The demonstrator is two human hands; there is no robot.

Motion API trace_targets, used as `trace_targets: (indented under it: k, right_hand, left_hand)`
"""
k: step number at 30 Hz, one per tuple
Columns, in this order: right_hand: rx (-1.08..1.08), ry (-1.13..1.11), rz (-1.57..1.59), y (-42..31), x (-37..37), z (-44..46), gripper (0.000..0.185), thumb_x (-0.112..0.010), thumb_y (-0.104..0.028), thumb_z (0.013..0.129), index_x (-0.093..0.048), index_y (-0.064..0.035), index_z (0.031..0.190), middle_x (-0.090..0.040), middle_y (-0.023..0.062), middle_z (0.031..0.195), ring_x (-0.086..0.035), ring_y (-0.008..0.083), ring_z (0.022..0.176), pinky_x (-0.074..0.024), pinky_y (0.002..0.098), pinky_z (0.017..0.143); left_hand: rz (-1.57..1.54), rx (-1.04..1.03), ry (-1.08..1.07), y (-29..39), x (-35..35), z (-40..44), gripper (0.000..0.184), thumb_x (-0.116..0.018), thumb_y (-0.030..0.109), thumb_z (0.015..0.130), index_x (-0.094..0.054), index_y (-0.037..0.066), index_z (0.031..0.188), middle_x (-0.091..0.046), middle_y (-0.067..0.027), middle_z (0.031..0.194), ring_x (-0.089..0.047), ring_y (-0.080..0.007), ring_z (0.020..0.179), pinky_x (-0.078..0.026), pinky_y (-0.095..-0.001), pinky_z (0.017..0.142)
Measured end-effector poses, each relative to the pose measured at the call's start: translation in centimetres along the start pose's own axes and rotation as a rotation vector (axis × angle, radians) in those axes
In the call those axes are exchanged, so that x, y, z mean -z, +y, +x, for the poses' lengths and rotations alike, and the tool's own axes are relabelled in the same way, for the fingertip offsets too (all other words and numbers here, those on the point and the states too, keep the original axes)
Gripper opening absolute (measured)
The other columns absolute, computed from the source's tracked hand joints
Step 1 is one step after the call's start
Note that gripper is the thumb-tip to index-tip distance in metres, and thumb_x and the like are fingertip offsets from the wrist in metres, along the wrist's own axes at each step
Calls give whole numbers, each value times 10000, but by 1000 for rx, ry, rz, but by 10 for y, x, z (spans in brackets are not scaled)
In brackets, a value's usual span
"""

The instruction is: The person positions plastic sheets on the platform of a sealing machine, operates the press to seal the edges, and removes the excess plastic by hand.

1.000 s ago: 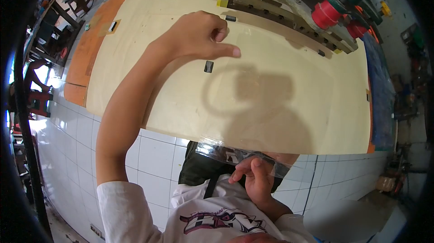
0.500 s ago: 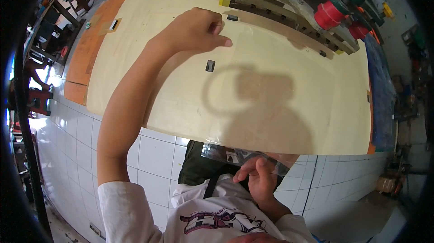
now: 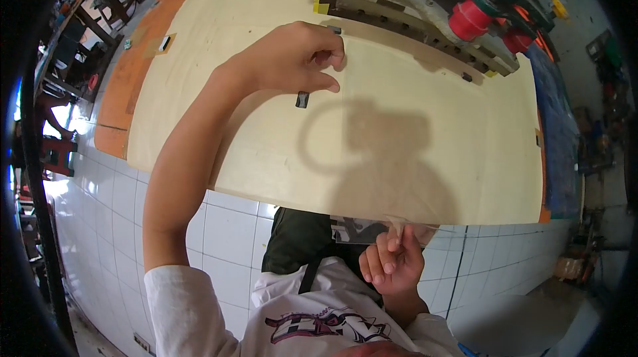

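Note:
My left hand (image 3: 302, 58) is held over the pale yellow board (image 3: 266, 151), its fingers curled and thumb apart, with no object visible between them. Just below it lies a small dark piece (image 3: 302, 100); another dark piece (image 3: 335, 30) is partly hidden behind its fingers. Below the board's near edge, my right hand (image 3: 395, 261) is pinched on a clear plastic sheet (image 3: 362, 229), part of which hangs over my lap. How far the sheet reaches across the board is hard to make out.
A machine with a long metal bar (image 3: 405, 25) and red knobs (image 3: 469, 21) spans the upper right. Small dark pieces also sit at the bar's right end (image 3: 466, 77) and the board's right edge (image 3: 538, 138). Blue sheeting (image 3: 561, 138) lies at the right.
My left index finger has reached out from its curl, toward the thumb. My right hand has moved slightly right and up, and less of the plastic hangs below the edge. The view has shifted slightly.

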State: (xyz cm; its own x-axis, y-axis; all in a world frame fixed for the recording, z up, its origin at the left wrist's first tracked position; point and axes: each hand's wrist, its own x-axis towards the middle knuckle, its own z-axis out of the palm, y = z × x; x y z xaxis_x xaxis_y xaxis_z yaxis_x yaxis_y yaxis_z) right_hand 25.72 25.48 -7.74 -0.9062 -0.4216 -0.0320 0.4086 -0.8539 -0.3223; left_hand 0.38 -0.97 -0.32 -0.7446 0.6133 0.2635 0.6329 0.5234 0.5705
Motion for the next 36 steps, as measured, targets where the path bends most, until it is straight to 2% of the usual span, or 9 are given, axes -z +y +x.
trace_targets:
  k: [4,10,16,23,27,29,32,34,36]
  right_hand:
    - [-3,-8,14,0,-1,0,518,-239,-388,1128,-618,-41,1061,-574,75,702,-594,234,574,-508,413,619]
    - [-25,-15,49,-1,-2,1,520,-241,-383,1129,-627,-41,1063,-566,76,692,-586,234,572,-507,409,625]
    - [-31,-5,62,-2,-2,0,521,-247,-382,1128,-632,-40,1055,-562,74,681,-588,234,581,-509,409,626]
    - [-18,-7,27,-1,2,0,517,-257,-382,1128,-637,-41,1047,-564,76,681,-587,235,581,-509,405,622]
    - [-4,50,-63,0,5,-3,510,-265,-374,1127,-645,-51,1021,-590,66,678,-598,229,578,-512,398,607]
    - [-11,80,-117,1,6,-3,517,-245,-362,1130,-641,-57,999,-606,53,686,-602,223,575,-515,392,601]
    - [-7,196,-343,3,7,-2,497,-305,-354,1120,-645,-42,938,-618,70,672,-611,228,560,-523,383,572]
    - [8,253,-459,6,12,-2,457,-452,-370,1079,-664,2,921,-624,121,675,-619,238,584,-536,379,581]
    - [5,250,-489,8,12,-2,452,-465,-364,1074,-664,5,907,-625,123,672,-618,234,579,-538,381,578]
  left_hand:
    - [202,-248,130,5,-2,1,327,-879,248,720,-647,89,886,-611,-25,756,-570,-223,665,-469,-341,641]
    - [434,-538,233,2,-6,5,256,-846,281,760,-692,119,886,-615,6,738,-574,-207,646,-463,-344,626]
    - [499,-565,230,1,-9,5,125,-805,217,804,-718,129,799,-567,15,681,-575,-189,622,-456,-344,598]
    - [508,-555,298,-4,15,3,69,-771,160,836,-750,97,855,-609,-24,705,-590,-230,625,-469,-352,587]
    - [253,12,383,-34,48,-12,144,-701,163,945,-731,24,968,-708,-125,856,-682,-262,751,-530,-364,669]
    - [478,251,442,-49,68,-21,159,-677,176,967,-725,29,1002,-718,-123,876,-687,-251,773,-531,-366,681]
    - [543,374,587,-114,84,-42,208,-648,237,968,-733,50,997,-700,-130,894,-694,-279,820,-533,-395,757]
    - [486,356,671,-125,80,-49,210,-651,249,964,-730,61,1014,-693,-130,906,-690,-278,820,-530,-398,762]
    - [429,331,759,-124,81,-51,214,-654,260,960,-727,71,1030,-687,-129,918,-686,-276,821,-528,-402,766]
